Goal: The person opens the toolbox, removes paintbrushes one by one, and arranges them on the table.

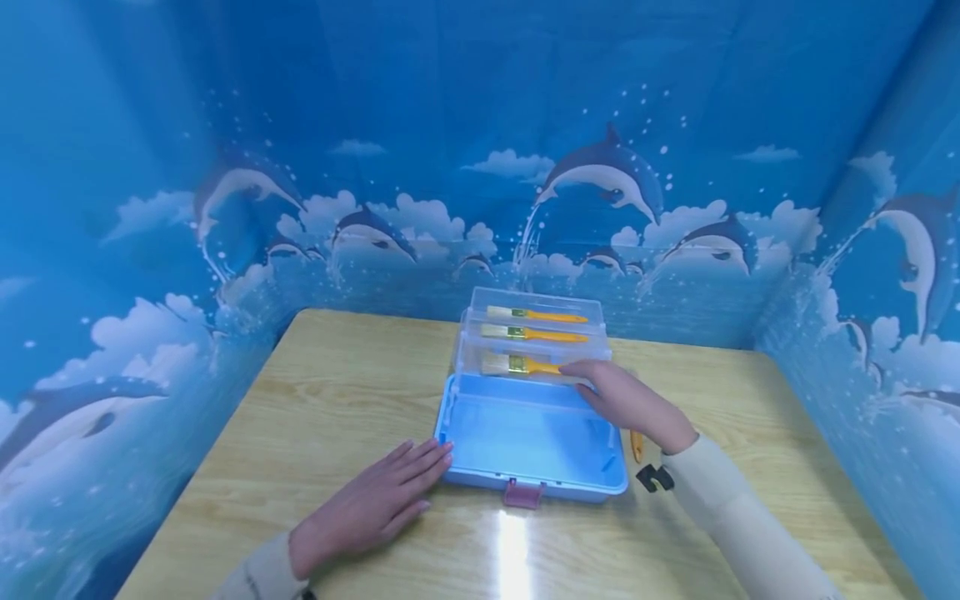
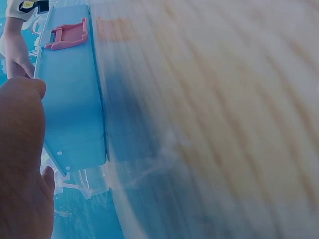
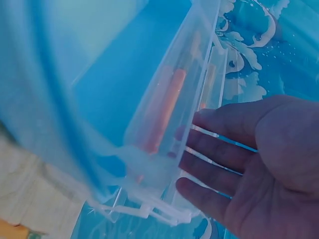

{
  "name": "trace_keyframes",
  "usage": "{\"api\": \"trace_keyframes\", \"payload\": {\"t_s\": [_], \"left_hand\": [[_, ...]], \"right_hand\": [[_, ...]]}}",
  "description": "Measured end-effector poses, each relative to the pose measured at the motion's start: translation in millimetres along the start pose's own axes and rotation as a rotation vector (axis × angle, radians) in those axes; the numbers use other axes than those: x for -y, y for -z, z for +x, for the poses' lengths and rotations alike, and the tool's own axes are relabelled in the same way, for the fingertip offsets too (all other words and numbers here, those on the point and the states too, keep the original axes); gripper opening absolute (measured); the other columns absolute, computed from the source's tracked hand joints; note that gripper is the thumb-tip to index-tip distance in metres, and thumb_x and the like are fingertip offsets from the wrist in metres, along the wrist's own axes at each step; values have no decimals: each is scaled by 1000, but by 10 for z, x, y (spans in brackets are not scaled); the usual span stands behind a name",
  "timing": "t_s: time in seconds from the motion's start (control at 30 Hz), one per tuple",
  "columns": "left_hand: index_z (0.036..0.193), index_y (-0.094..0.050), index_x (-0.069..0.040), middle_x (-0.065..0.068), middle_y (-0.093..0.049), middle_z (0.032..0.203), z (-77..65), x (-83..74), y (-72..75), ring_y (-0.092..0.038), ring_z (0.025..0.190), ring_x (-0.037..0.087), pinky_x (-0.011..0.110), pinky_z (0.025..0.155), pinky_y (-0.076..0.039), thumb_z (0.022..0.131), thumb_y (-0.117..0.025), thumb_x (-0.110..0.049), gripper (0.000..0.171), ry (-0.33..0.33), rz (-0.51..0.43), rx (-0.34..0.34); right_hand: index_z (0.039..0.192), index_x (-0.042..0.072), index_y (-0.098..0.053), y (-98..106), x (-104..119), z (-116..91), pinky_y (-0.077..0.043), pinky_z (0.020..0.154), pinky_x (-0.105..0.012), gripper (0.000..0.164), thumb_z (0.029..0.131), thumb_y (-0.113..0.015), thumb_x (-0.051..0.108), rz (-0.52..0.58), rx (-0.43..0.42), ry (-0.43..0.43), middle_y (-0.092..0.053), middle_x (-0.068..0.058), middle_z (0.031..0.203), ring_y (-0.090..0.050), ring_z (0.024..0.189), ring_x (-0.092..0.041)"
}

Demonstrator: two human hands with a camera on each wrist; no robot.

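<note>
Box (image 1: pixel 517 433) rests on bench (image 1: pixel 337 375); left grip (image 1: pixel 375 498), straight-fingered, likely steadies it; right grip (image 1: pixel 628 398), fingers extended, touches tray (image 1: pixel 525 384) keeping brush (image 1: pixel 517 364) separate.

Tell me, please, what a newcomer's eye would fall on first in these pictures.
Most likely the vivid blue backdrop of leaping dolphins, which surrounds the table. Next would come the open blue box on the table, with three orange-handled brushes in the clear stepped trays at its back. The right hand is at the nearest tray's right end, while the left hand lies at the box's left side.
</note>
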State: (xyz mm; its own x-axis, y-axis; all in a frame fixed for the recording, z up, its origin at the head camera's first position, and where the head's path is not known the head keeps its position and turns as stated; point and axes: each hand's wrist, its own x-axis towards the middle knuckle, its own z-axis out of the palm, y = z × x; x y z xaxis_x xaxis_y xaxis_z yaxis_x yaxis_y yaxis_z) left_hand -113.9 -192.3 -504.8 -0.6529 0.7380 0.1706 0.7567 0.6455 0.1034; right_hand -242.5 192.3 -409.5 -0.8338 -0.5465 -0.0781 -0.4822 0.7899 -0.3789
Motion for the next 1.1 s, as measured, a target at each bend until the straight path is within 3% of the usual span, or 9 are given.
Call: {"api": "trace_keyframes", "payload": {"t_s": [0.37,0.57,0.87,1.1], "left_hand": [[164,-19,-19,-6,-12,171,-5,13,-1,-15,157,15,33,128,-4,109,-44,-36,62,-8,7,-5],[163,-22,-18,-4,-15,171,-15,10,-15,-17,157,16,37,128,-11,108,-46,-36,62,-22,17,-37],[163,-22,-17,-2,-18,171,-14,0,-7,-19,157,18,36,130,-8,109,-44,-36,61,-27,10,-41],[163,-24,-17,-3,-18,171,-8,5,-11,-20,156,17,41,127,-18,107,-49,-35,64,-31,21,-55]], "right_hand": [[146,0,-52,23,95,178,-48,111,-54,44,102,-57,3,-41,86,65,-55,-19,148,-50,139,-38],[146,-1,-51,-14,98,266,-46,112,-53,45,102,-57,2,-37,115,74,-54,-19,149,-49,140,-38],[129,2,-69,-59,148,367,-61,93,-43,32,99,-57,-2,-30,39,97,-71,-14,127,-68,118,-30],[123,0,-71,-97,200,417,-63,82,-34,27,98,-63,0,-143,29,90,-74,-15,117,-72,105,-28]]}}
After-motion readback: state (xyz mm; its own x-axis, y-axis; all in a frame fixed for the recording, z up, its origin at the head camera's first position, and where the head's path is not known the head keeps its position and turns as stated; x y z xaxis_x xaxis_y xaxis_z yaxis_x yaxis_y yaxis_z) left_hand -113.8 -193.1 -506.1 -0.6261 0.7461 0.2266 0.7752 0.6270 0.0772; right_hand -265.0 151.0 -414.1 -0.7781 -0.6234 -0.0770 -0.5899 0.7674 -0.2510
